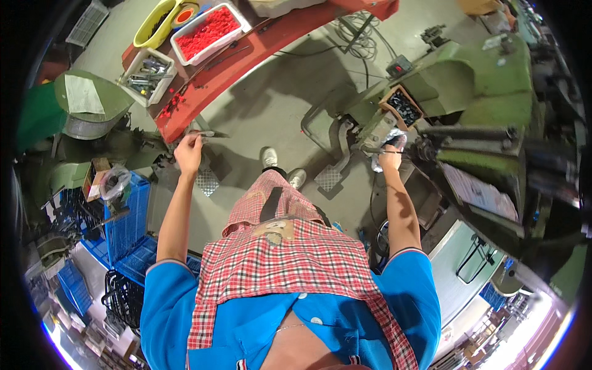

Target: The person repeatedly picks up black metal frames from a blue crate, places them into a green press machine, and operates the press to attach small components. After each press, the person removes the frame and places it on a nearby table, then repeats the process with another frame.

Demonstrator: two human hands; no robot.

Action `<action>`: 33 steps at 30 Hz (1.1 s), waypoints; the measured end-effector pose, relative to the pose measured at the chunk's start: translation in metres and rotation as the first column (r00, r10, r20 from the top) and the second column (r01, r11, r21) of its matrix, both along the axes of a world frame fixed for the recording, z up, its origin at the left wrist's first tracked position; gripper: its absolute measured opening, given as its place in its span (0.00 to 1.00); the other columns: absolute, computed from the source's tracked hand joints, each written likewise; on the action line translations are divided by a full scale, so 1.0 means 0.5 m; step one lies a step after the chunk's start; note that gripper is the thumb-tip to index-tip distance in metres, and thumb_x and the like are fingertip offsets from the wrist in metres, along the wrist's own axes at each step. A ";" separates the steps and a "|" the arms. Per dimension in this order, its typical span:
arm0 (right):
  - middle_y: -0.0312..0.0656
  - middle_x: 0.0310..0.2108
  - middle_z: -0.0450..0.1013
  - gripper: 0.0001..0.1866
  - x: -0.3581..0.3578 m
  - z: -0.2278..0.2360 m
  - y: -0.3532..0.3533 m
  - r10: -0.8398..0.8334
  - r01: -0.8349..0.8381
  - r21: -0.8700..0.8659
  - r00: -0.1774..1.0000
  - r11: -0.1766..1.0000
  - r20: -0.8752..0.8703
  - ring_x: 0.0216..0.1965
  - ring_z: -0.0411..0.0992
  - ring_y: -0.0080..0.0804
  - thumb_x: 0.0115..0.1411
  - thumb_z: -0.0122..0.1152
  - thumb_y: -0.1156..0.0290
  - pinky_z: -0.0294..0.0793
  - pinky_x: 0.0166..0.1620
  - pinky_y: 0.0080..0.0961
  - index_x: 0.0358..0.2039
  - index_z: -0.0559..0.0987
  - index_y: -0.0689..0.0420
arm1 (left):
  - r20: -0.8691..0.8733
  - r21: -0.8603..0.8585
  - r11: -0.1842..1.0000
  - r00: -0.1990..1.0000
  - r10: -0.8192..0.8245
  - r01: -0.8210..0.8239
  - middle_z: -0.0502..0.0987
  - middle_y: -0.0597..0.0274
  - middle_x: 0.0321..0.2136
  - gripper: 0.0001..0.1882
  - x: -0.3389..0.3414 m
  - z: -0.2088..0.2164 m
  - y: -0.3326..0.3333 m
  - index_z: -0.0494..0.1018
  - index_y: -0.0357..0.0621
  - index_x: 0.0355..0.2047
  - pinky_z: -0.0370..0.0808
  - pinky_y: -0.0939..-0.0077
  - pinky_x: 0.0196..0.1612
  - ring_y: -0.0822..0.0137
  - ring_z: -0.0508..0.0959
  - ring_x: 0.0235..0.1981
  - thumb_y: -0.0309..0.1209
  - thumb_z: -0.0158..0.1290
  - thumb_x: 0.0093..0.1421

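Observation:
My left hand [188, 154] is closed in a pinch on a slim, pointed metal tool [209, 134], held level near the end of the red table. I cannot make out exactly which kind it is. Over on the right, my right hand [390, 160] reaches to the green machine [496, 80]. Its fingers are curled against a shiny silvery wrapping [396, 137] at the machine's front; what they grip is hidden. Just beyond that hand, a small wooden box [417, 118] holds dark small parts [402, 106].
On the red table [213, 89] stand a white bin of red pieces [206, 34], a bin of metal tools [148, 75] and a yellow basket [148, 28]. Loose red pieces [172, 105] lie nearby. Foot pedals [328, 177] stand on the floor. Blue crates [126, 216] are at left.

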State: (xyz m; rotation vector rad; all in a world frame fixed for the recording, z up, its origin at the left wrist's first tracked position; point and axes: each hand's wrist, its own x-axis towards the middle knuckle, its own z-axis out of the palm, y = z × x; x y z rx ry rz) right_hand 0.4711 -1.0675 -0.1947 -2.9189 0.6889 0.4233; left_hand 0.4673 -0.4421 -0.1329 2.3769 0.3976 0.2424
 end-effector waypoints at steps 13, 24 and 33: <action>0.38 0.34 0.74 0.09 -0.058 0.317 0.042 -0.517 -0.080 0.991 0.856 -0.107 0.013 0.31 0.70 0.22 0.61 0.56 0.71 0.71 0.35 0.18 0.38 0.76 0.63 | -0.117 -0.980 0.178 0.982 -0.147 -0.090 0.76 0.58 0.32 0.13 -0.140 0.171 -0.084 0.71 0.35 0.40 0.76 0.71 0.40 0.70 0.76 0.32 0.33 0.53 0.63; 0.42 0.36 0.78 0.12 -0.070 0.310 0.039 -0.641 -0.123 0.983 0.767 -0.133 0.010 0.33 0.75 0.25 0.59 0.60 0.73 0.76 0.36 0.20 0.43 0.78 0.63 | 0.140 -0.941 -0.332 0.971 -0.194 0.070 0.70 0.68 0.29 0.08 -0.199 0.303 0.015 0.67 0.46 0.35 0.74 0.81 0.33 0.78 0.72 0.27 0.37 0.47 0.67; 0.43 0.26 0.78 0.13 -0.073 0.281 0.140 -0.412 -0.129 0.591 0.599 0.797 0.686 0.22 0.74 0.23 0.57 0.66 0.69 0.76 0.27 0.17 0.34 0.81 0.67 | 0.087 -0.991 -0.107 0.994 -0.073 0.079 0.77 0.63 0.30 0.08 -0.218 0.220 0.132 0.72 0.41 0.37 0.79 0.75 0.34 0.73 0.78 0.29 0.33 0.53 0.64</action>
